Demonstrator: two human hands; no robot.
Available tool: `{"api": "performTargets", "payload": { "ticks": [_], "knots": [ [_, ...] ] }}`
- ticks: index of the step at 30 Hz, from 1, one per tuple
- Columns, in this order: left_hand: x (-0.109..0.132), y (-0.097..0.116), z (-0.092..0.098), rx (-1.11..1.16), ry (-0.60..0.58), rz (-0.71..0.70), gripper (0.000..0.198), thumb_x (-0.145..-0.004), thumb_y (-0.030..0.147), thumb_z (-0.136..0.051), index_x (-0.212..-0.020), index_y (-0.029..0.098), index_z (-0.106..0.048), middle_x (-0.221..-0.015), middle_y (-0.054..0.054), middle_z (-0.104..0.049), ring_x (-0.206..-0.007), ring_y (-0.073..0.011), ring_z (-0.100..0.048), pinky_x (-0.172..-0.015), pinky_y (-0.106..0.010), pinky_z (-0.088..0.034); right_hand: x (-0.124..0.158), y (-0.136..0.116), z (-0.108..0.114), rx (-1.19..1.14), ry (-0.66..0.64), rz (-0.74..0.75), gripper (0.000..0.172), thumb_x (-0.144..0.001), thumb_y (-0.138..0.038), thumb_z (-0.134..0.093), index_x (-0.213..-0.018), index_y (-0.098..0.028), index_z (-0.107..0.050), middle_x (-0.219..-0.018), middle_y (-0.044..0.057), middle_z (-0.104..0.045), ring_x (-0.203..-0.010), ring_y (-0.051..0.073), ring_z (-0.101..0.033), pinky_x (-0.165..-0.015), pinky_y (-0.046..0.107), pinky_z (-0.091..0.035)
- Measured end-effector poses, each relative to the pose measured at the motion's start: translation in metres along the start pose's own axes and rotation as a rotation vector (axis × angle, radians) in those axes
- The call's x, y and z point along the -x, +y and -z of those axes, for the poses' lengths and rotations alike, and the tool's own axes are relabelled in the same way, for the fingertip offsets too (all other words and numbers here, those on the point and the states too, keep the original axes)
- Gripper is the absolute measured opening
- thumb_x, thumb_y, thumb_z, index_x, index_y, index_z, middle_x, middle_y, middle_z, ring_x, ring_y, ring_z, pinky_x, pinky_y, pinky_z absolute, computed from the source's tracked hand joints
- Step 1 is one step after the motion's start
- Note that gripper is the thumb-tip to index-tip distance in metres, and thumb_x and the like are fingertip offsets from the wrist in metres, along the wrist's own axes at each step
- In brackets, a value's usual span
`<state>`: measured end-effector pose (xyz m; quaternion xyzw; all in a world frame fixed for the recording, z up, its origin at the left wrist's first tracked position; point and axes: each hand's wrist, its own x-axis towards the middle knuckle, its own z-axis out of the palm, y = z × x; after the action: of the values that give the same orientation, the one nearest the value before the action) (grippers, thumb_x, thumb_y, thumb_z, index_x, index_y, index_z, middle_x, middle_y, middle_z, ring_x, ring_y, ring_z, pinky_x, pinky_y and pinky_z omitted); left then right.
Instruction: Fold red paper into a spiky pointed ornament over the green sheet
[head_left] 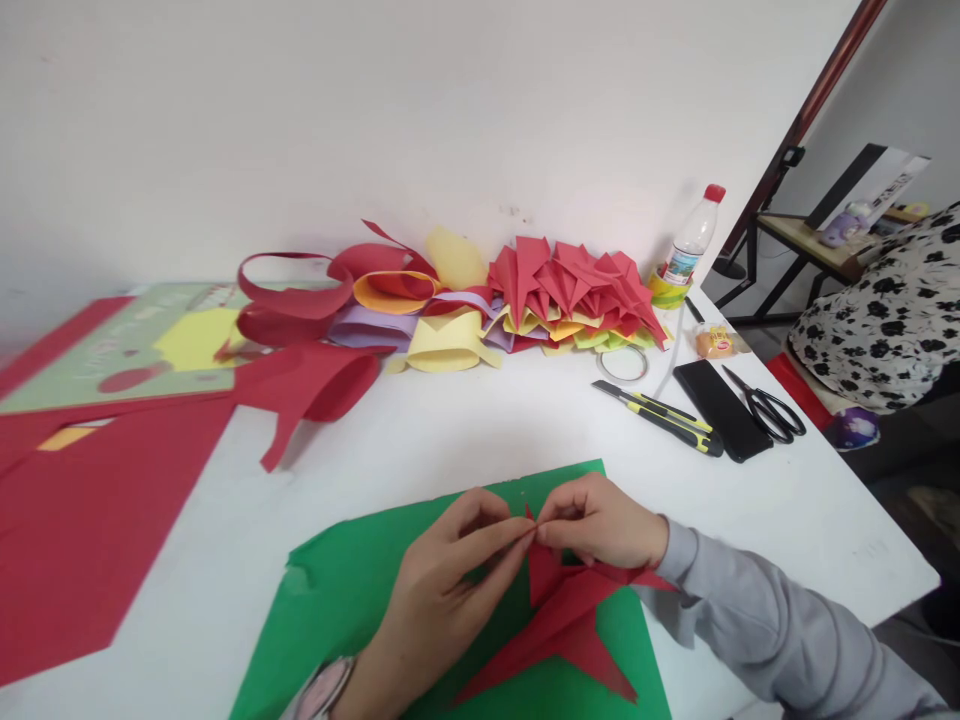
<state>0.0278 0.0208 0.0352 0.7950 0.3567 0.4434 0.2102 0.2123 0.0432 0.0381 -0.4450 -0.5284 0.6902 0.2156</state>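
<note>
A folded red paper star [564,622] lies over a green sheet of paper [352,560] near the table's front. My left hand [457,570] reaches in from below, its fingertips pinching the star's upper point. Against those fingertips, my right hand [600,520] pinches the same point from the other side. Several other points of the star spread out below and to the right, one passing under my right wrist. The very tip between my fingers is mostly hidden.
Along the wall sit red folded paper stars [570,285] and curled paper pieces [442,340]. Red sheets [97,540] cover the left side. At right are a utility knife [660,415], black phone [721,408], scissors [769,408], tape roll [622,378] and bottle [690,245]. Someone in patterned clothing [885,310] is nearby.
</note>
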Motion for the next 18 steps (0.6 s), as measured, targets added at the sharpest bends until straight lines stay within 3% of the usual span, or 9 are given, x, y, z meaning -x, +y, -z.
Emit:
{"api": "performTargets", "payload": {
  "ticks": [5, 8, 12, 18],
  "knots": [
    [-0.004, -0.003, 0.007, 0.12, -0.117, -0.054, 0.026, -0.087, 0.005, -0.053, -0.094, 0.023, -0.07, -0.081, -0.001, -0.064, -0.07, -0.0111, -0.064, -0.059, -0.018, -0.052, 0.0, 0.002, 0.002, -0.006, -0.041, 0.01, 0.009, -0.076, -0.013, -0.062, -0.067, -0.014, -0.061, -0.049, -0.009, -0.056, -0.034, 0.003, -0.039, -0.036, 0.016, -0.03],
    [-0.007, -0.007, 0.011, 0.197, -0.209, 0.024, 0.024, -0.087, 0.006, -0.053, -0.088, 0.023, -0.07, -0.08, 0.0, -0.066, -0.069, -0.011, -0.065, -0.062, -0.018, -0.052, 0.0, 0.001, 0.004, -0.044, -0.098, 0.032, 0.007, -0.075, -0.016, -0.063, -0.068, -0.014, -0.063, -0.049, -0.009, -0.056, -0.035, 0.002, -0.039, -0.035, 0.017, -0.028],
    [-0.009, -0.013, 0.014, 0.249, -0.24, 0.111, 0.021, -0.086, 0.008, -0.056, -0.085, 0.024, -0.07, -0.078, 0.002, -0.067, -0.067, -0.0105, -0.066, -0.061, -0.017, -0.052, 0.001, 0.0, 0.007, -0.085, -0.173, 0.049, 0.009, -0.074, -0.021, -0.064, -0.069, -0.014, -0.063, -0.047, -0.009, -0.053, -0.035, 0.003, -0.039, -0.036, 0.017, -0.027],
    [-0.008, -0.016, 0.016, 0.242, -0.247, -0.054, 0.029, -0.088, 0.003, -0.051, -0.094, 0.025, -0.069, -0.085, -0.001, -0.068, -0.072, -0.0113, -0.067, -0.063, -0.018, -0.053, 0.002, 0.002, 0.008, -0.077, -0.131, 0.063, 0.012, -0.073, -0.025, -0.066, -0.072, -0.013, -0.066, -0.047, -0.008, -0.054, -0.035, 0.003, -0.036, -0.036, 0.018, -0.027]
  ]
}}
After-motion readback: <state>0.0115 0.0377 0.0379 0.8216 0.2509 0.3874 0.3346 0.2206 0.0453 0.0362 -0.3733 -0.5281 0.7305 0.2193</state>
